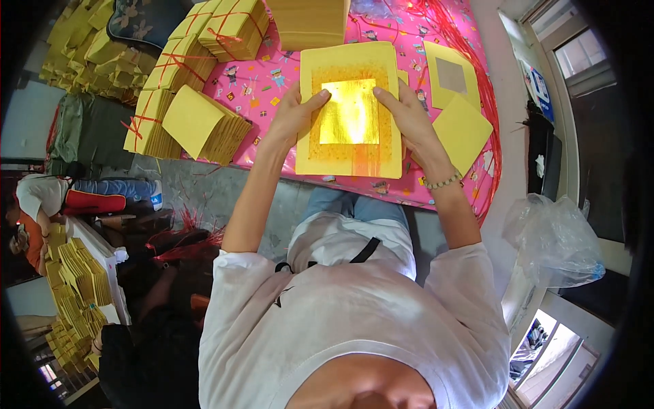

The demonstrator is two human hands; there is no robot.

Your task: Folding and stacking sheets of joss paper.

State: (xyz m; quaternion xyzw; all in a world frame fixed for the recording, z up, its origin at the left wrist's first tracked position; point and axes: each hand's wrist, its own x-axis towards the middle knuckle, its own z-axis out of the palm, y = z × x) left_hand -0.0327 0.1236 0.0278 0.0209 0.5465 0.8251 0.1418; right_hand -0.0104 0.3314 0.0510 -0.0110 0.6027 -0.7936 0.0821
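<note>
Between both hands I hold a yellow sheet of joss paper (313,157) with a shiny gold foil square (349,112) at its centre and an orange print around it. My left hand (293,114) grips the left edge, its thumb lying on the front near the foil. On the opposite edge, my right hand (411,117) is closed in the same way, with a beaded bracelet on that wrist. The fingers behind are hidden, so I cannot tell how many sheets are there. To the right, a yellow sheet with a grey square (451,73) partly underlies a plain yellow sheet (463,133).
A pink patterned cloth (272,71) covers the table. Bundles of yellow paper tied in red (177,61) and a loose stack (197,123) stand left; another tall stack (310,24) is behind. Red strands (487,102) hang along the right edge. Other people (41,198) work at far left.
</note>
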